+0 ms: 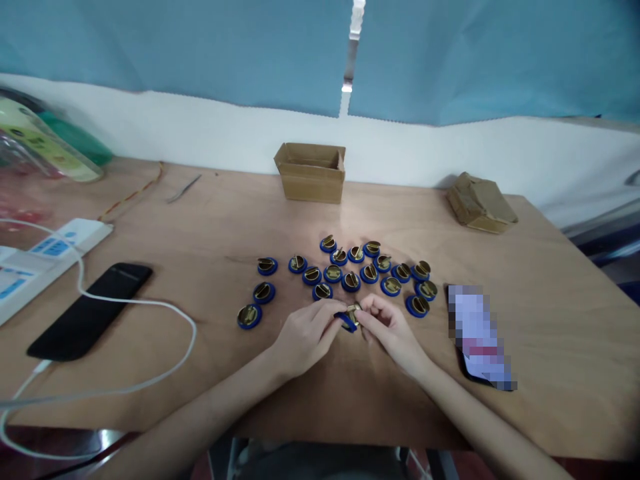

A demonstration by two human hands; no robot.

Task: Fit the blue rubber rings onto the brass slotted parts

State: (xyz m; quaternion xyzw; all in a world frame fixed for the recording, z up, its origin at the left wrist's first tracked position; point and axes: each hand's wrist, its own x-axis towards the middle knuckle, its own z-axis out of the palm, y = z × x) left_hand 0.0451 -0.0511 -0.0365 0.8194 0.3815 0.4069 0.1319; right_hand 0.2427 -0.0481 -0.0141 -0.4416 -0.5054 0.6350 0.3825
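Observation:
Between both hands, near the front middle of the table, is a small round piece with a blue rim and a gold metal back (349, 320), much like a brooch or clip-backed badge. My left hand (310, 337) is closed, its thumb and fingers pinching the blue rim. From the other side my right hand (393, 330) is closed with thumb and fingertips on the gold metal part. Fingers partly hide the piece. Just beyond the hands lie several similar pieces (333, 273), gold backs up. A few more (249, 316) lie to the left.
An open cardboard box (313, 183) stands at the back, with a crumpled one (480, 203) further right. A phone (483, 340) lies on the right; a black phone (90, 313) with a white cable (193, 327) and a power strip (65, 240) are left. Tweezers (184, 189) lie behind.

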